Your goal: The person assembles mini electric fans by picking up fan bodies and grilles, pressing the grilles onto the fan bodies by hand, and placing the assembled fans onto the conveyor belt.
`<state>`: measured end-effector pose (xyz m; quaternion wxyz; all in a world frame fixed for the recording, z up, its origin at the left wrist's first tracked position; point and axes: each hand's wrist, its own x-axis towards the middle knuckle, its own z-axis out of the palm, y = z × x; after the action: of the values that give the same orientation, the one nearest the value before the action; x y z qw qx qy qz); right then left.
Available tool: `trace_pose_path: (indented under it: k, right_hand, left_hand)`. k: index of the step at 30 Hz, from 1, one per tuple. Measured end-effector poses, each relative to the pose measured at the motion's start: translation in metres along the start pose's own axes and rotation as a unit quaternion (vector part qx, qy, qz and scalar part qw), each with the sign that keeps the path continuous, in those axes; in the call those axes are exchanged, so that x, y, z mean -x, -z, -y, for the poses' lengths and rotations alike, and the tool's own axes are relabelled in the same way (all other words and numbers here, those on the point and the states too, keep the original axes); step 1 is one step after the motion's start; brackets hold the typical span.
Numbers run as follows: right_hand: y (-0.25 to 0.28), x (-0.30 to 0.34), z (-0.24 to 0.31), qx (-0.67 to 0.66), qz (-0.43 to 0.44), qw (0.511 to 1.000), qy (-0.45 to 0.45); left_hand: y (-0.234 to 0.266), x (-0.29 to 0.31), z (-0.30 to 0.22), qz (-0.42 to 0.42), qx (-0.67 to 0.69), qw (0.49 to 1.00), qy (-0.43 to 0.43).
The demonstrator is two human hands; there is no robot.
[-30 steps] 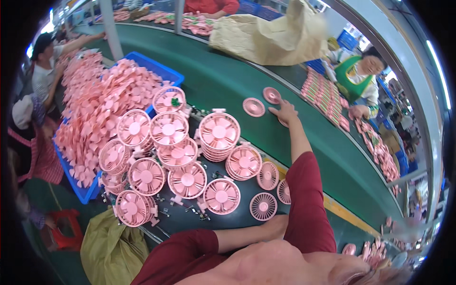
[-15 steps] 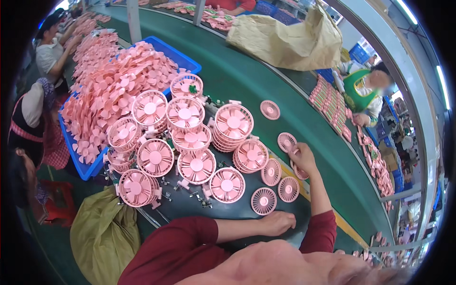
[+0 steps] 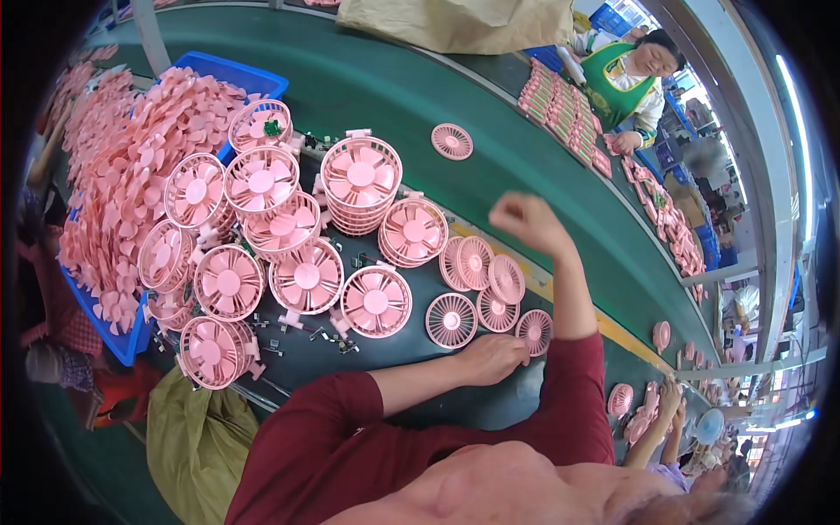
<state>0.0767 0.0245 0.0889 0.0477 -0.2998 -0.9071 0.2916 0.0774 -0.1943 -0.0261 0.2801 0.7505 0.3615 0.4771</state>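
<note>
My right hand (image 3: 525, 220) is raised in a closed fist above a cluster of round pink fan grilles (image 3: 477, 262), and nothing shows in it. Resting flat on the dark worktable (image 3: 394, 367) is my left hand (image 3: 494, 357), its fingertips beside a small pink grille (image 3: 535, 332). Two more grilles (image 3: 451, 320) lie just ahead of that hand. To the left stand stacks of pink fan cages with blades (image 3: 360, 179). Both my sleeves are dark red.
A green conveyor belt (image 3: 394, 79) curves past the table, carrying one pink grille (image 3: 451, 141). A blue bin (image 3: 245, 74) heaped with pink blades sits left. An olive bag (image 3: 197, 437) hangs below. A person in a green apron (image 3: 626, 79) works across; another person's hands (image 3: 669, 402) are lower right.
My right hand reached out to the belt, drew back holding a pink grille, and is now a raised fist above the grille cluster. My left hand has stayed on the table.
</note>
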Motion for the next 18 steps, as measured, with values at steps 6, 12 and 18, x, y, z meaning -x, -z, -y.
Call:
trace_pose_path:
  k: [6,12,18]
  right_hand:
    - [-0.035,-0.151,-0.036,0.162,-0.221,0.96,0.058]
    - [-0.069,-0.152,-0.023,0.234,-0.136,0.961,-0.054]
    - [-0.061,-0.072,-0.046,0.19,-0.081,0.977,0.056]
  left_hand:
    - [-0.008,0.0,0.003,0.024,-0.025,0.999,-0.009]
    - [-0.02,0.011,0.011,0.019,-0.018,1.0,0.01]
    - [-0.013,0.005,0.008,0.084,-0.059,0.994,-0.028]
